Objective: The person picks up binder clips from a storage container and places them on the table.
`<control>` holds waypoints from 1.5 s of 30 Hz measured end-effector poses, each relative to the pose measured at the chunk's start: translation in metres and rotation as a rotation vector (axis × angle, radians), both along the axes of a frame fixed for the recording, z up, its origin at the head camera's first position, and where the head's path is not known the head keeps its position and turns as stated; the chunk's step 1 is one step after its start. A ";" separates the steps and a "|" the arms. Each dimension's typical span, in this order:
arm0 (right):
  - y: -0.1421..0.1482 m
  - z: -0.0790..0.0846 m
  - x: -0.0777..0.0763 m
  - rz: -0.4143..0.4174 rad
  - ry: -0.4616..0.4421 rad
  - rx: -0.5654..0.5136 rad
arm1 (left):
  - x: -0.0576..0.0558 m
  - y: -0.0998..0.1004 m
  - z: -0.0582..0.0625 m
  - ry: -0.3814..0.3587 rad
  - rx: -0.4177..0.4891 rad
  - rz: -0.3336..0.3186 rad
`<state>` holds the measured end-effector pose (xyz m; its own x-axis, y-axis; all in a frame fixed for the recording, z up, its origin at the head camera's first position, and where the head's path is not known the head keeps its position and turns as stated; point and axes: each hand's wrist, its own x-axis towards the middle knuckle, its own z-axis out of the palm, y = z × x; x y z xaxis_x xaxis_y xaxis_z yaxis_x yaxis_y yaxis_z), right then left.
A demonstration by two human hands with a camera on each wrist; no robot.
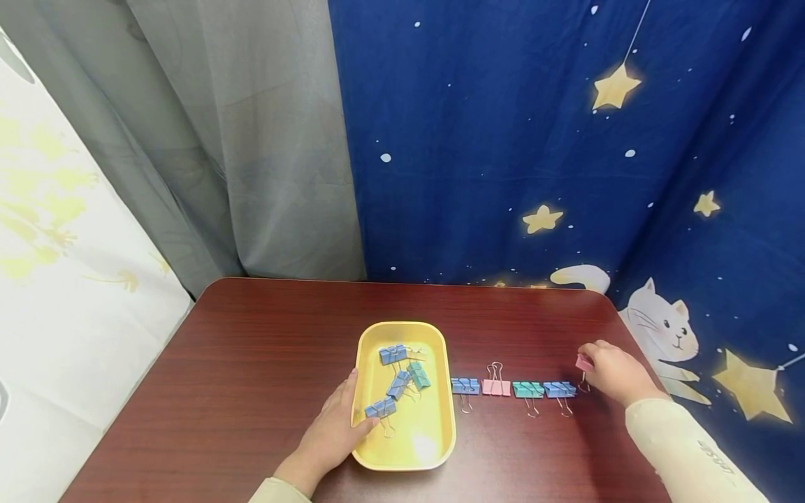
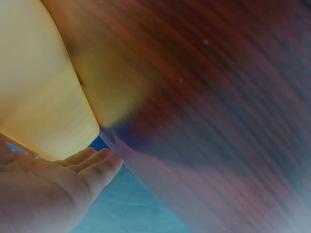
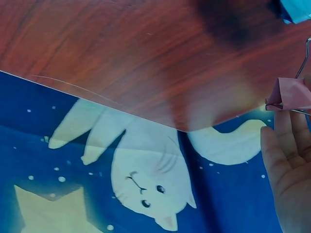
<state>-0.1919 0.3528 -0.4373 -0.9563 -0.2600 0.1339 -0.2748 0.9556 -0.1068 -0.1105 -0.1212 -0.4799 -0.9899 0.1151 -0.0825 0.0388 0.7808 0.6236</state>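
At the right end of a row of binder clips, my right hand [image 1: 619, 375] pinches a pink binder clip [image 1: 585, 362], its wire handle pointing down in the head view. The row holds a blue clip [image 1: 465, 386], a pink clip [image 1: 496, 388], a green clip [image 1: 527, 390] and another blue clip [image 1: 559, 390]. My left hand [image 1: 332, 424] grips the left side of a yellow tray [image 1: 451, 426], thumb over the rim and fingers along the outside. Inside lie several clips, among them a blue clip [image 1: 380, 408] by the thumb and a green clip [image 1: 418, 375].
Everything stands on a reddish-brown wooden table [image 1: 264, 363] with rounded far corners. A grey curtain [image 1: 289, 140] and a blue star-patterned curtain [image 1: 478, 140] hang behind it. The table's right edge runs close beside the right forearm.
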 end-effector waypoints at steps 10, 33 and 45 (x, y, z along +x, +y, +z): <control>0.012 -0.019 0.007 -0.024 -0.082 0.029 | 0.000 0.000 0.000 0.001 0.002 0.001; 0.010 -0.032 0.012 0.006 -0.161 0.062 | -0.002 0.001 -0.004 -0.030 0.006 0.024; 0.008 -0.039 0.010 0.033 -0.150 0.086 | -0.002 0.001 -0.004 -0.031 0.007 0.025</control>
